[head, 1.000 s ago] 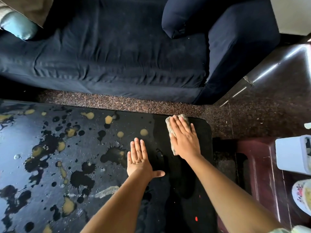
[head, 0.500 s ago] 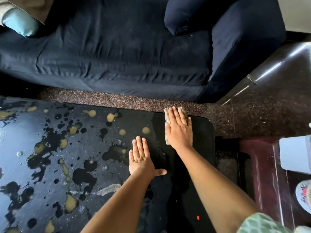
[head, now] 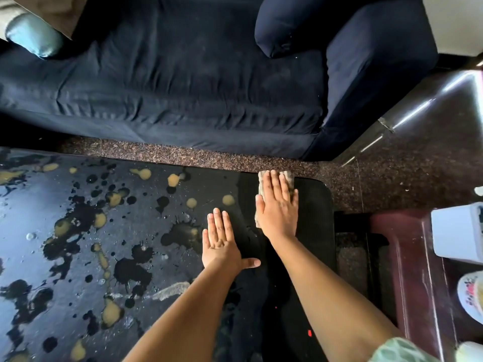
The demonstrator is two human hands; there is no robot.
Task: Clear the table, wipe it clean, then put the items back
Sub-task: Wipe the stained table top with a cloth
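Observation:
The table (head: 78, 257) is dark and glossy, splashed with black and yellow paint marks. My right hand (head: 278, 207) lies flat with straight fingers, pressing a beige cloth (head: 262, 180) onto the table's far right corner. Most of the cloth is hidden under the palm. My left hand (head: 220, 241) rests flat on the tabletop just left of it, fingers straight, thumb out to the right.
A dark blue sofa (head: 183, 82) runs along the far side, with a strip of speckled floor between it and the table. To the right stands a dark red side table (head: 407, 270) carrying a white box (head: 456, 231) and a patterned dish (head: 471, 293).
My right hand has slid the cloth further away, up to the table's far edge. My left hand has stayed flat in about the same place.

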